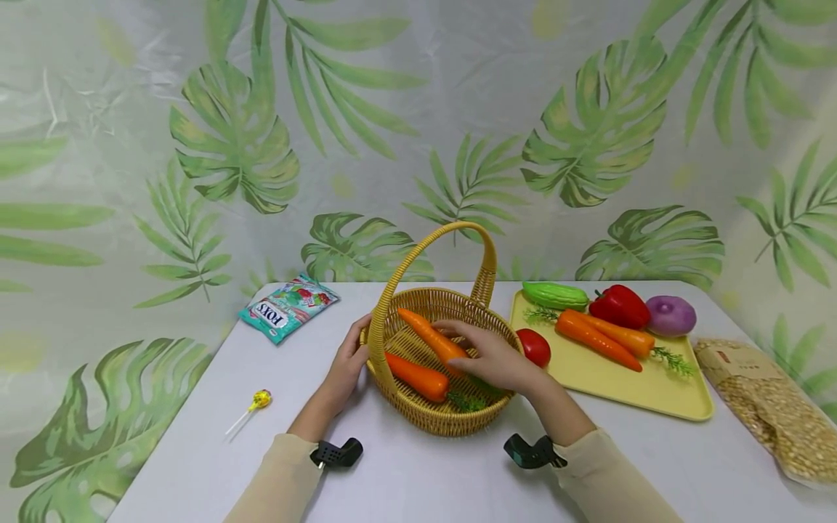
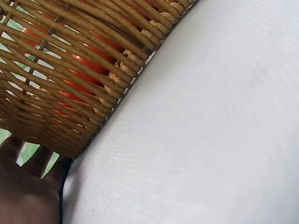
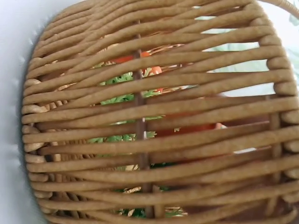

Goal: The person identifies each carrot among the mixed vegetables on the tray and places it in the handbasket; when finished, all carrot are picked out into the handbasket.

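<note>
A yellow wicker basket (image 1: pixel 451 425) with a tall arched handle stands on the table in the head view. My left hand (image 1: pixel 345 363) grips its left side near the foot of the handle; in the left wrist view the fingers (image 2: pixel 39 161) lie against the woven wall. Reaching over the right rim, my right hand (image 1: pixel 487 356) holds an orange carrot (image 1: pixel 425 334), which tilts up inside the basket. Below it, a second carrot (image 1: pixel 418 378) with green leaves lies in the basket. In the right wrist view the weave (image 3: pixel 140 112) largely hides the right hand.
Right of the basket are a tomato (image 1: pixel 534 348) and a yellow tray (image 1: pixel 628 388) with two carrots, a red pepper (image 1: pixel 621 306), a purple onion (image 1: pixel 670 316) and a green gourd (image 1: pixel 556 296). A grain bag (image 1: pixel 765 399) lies far right, a candy bag (image 1: pixel 288 309) and lollipop (image 1: pixel 260 399) left.
</note>
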Available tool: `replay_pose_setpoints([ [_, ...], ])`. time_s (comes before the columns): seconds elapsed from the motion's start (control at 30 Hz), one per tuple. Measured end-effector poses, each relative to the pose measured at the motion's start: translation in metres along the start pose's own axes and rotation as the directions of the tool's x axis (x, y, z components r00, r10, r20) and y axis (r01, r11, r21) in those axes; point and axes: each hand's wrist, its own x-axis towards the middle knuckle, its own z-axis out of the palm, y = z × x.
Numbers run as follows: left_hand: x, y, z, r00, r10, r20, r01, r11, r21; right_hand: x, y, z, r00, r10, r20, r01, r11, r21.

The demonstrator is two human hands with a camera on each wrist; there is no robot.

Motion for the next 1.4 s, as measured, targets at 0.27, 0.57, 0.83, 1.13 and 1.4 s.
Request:
replay_pose_setpoints([
  [0.27, 0.0, 0.001, 0.0, 1.0, -0.008, -0.005, 0.008, 1.0, 0.004, 0.008, 0.0, 0.003, 0.993, 0.009, 0.116, -0.005, 0.999, -0.034],
  [0.57, 0.002, 0.0, -0.002, 1.0, -0.009, -0.007, 0.009, 1.0, 0.004, 0.01, 0.0, 0.002, 0.981, 0.0, 0.192, 0.011, 0.999, -0.052],
  [0.83, 0.001, -0.001, -0.001, 1.0, -0.018, -0.003, 0.018, 1.0, 0.006, 0.006, 0.002, 0.006, 0.994, -0.011, 0.113, 0.018, 0.998, -0.054],
  [1.13, 0.0, 0.0, 0.001, 1.0, -0.013, 0.013, 0.013, 1.0, 0.004, 0.0, 0.002, 0.008, 0.99, -0.092, -0.104, 0.08, 0.991, -0.11],
  [1.4, 0.0, -0.001, 0.0, 1.0, -0.011, -0.002, 0.011, 1.0, 0.004, -0.001, -0.001, 0.008, 0.968, -0.141, -0.206, 0.126, 0.988, -0.087],
])
